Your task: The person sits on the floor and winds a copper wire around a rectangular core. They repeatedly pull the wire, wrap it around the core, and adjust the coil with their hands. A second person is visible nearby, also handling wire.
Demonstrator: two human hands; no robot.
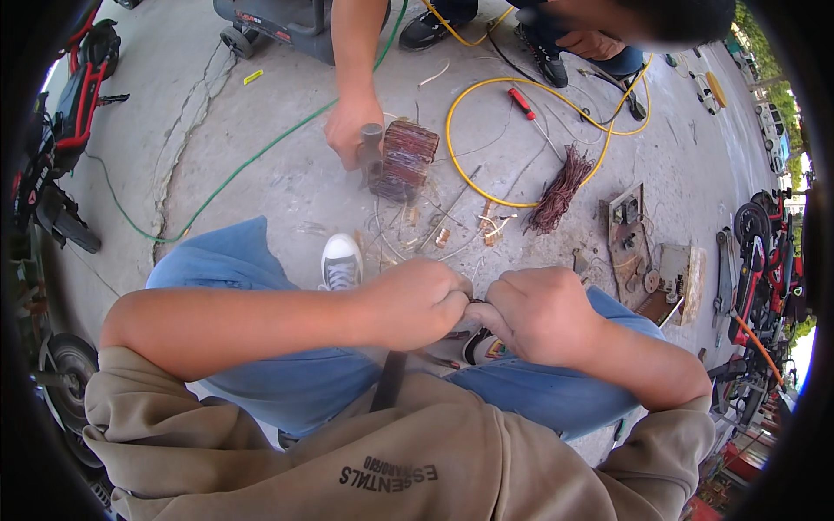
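Dark piece (477, 301), mostly hidden, is held by the curled left grip (421, 300) and right grip (549, 314), close together; too sharp a pull might make it slip.

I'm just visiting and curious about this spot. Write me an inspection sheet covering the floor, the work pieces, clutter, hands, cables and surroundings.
Surface: grey concrete floor, with a long crack on the left.
Job's things: small dark piece between the wearer's hands, mostly hidden by fingers.
Clutter: reddish-brown wire bundle, red-handled screwdriver, opened box of parts, scattered scraps.
Hands: left hand and right hand both closed, meeting at the piece.
Cables: yellow line looped on the floor; green line running left; hose or cable, cannot tell.
Surroundings: another person's hand holds a hammer-like tool beside a reddish wound block; a red-and-black scooter stands at far left.
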